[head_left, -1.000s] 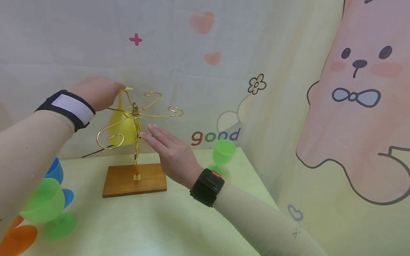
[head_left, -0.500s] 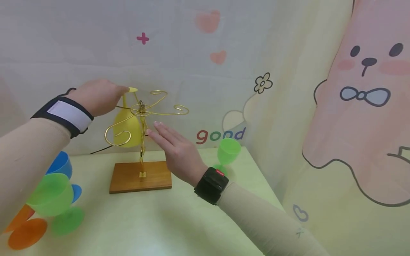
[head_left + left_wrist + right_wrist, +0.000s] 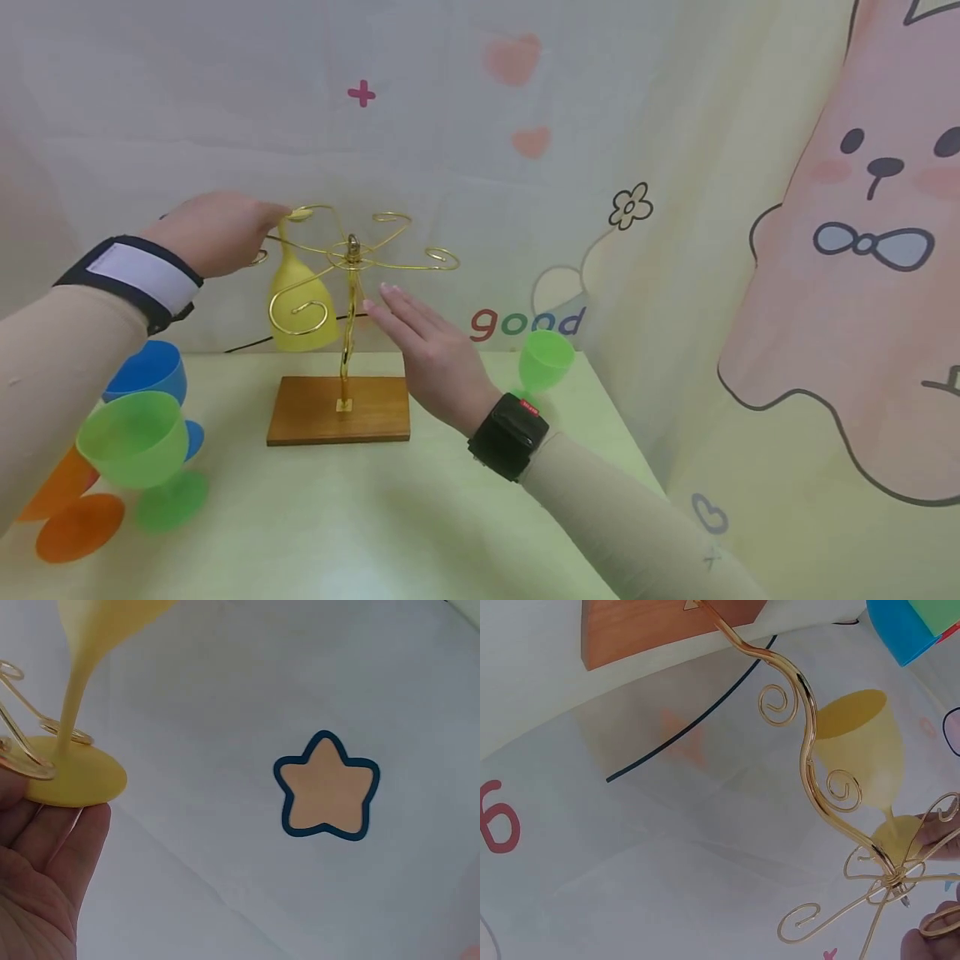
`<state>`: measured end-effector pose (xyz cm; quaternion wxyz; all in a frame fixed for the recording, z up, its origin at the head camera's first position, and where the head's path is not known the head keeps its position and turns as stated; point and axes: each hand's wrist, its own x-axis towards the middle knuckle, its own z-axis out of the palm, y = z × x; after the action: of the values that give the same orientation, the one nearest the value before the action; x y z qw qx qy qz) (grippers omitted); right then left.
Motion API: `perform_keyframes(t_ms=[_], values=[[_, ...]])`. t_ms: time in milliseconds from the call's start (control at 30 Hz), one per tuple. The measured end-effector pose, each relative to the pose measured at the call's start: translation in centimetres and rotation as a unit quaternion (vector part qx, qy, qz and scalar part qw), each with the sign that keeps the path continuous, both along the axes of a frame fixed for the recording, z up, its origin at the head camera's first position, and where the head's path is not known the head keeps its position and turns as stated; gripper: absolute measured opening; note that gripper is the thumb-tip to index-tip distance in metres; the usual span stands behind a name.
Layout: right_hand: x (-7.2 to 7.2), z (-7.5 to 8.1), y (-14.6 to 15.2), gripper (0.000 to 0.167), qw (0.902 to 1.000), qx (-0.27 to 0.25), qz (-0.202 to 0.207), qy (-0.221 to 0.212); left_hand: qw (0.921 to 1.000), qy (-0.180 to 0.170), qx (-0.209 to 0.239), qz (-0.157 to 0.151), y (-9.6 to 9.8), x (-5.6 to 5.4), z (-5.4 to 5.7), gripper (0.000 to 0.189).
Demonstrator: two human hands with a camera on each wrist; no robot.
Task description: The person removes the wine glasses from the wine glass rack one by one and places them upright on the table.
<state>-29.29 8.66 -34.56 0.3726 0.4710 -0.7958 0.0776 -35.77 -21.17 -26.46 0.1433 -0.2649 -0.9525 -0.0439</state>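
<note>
A yellow plastic goblet (image 3: 303,292) hangs upside down at the far-left arm of a gold wire glass rack (image 3: 347,333). My left hand (image 3: 221,229) holds its round foot, and in the left wrist view the fingers (image 3: 79,840) lie against the yellow foot (image 3: 97,776). Gold wire curls lie beside the stem, against the foot. With fingers mostly extended, my right hand (image 3: 442,358) holds a front arm of the rack; in the right wrist view a gold hook (image 3: 934,926) crosses the fingertips (image 3: 913,946). The thumb is largely hidden in the head view.
At the left of the table (image 3: 322,517) stand a green goblet (image 3: 135,442), a blue goblet (image 3: 161,375) and an orange one (image 3: 78,525), partly behind my left sleeve. Another green goblet (image 3: 546,362) stands at the back right. The rack rises from a wooden base (image 3: 300,421).
The head view has shifted, so the scene slides rightward. The yellow goblet's foot has come a little lower beside the wire arm, with my left hand still on it. My right hand stays at the rack.
</note>
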Motion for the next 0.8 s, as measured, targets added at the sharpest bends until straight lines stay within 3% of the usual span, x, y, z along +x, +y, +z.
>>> perform_keyframes(t_ms=[200,467,633,800], values=[[0.0,0.0,0.1,0.061,1.0,0.001,0.001,-0.007,0.9996,-0.001,0.029,0.008,-1.6,0.2,-0.8,0.023],[0.0,0.1,0.1,0.062,1.0,0.003,-0.001,0.001,0.9987,-0.007,0.017,0.047,-3.0,1.2,-1.6,0.031],[0.2,0.2,0.1,0.064,1.0,0.0,0.001,-0.004,0.9978,0.0,0.025,0.061,-3.7,2.2,-2.6,0.026],[0.3,0.2,0.1,0.063,0.9999,0.005,0.0,-0.013,0.9969,-0.024,0.035,0.067,-3.8,2.6,-4.1,0.019]])
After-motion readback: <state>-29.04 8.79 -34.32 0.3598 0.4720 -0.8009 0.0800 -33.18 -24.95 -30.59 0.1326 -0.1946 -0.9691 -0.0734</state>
